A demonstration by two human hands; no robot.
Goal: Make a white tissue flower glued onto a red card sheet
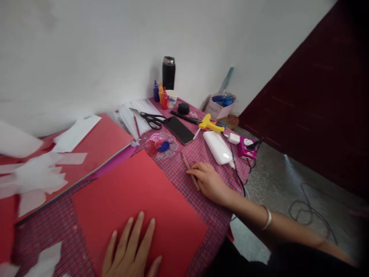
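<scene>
My left hand point(129, 250) lies flat with spread fingers on a sheet of red paper point(141, 192). To the right of the sheet, my right hand point(209, 181) has its fingertips closed over a thin brown pencil point(186, 159), which lies low against the checked tablecloth point(173, 165). A white power bank point(218, 148) is just beyond that hand. Between the sheet and a black phone point(180, 130) sits a clear palette point(164, 146) with pink, red and blue paint. Black-handled scissors point(151, 119) rest behind the palette.
Further back are a yellow glue gun point(211, 124), paint bottles point(164, 99), a paper cup point(172, 100) and a black flask point(168, 73). A purple socket box point(247, 148) with cables sits at the right edge. Leftward, white paper pieces point(37, 173) cover a red board point(106, 138).
</scene>
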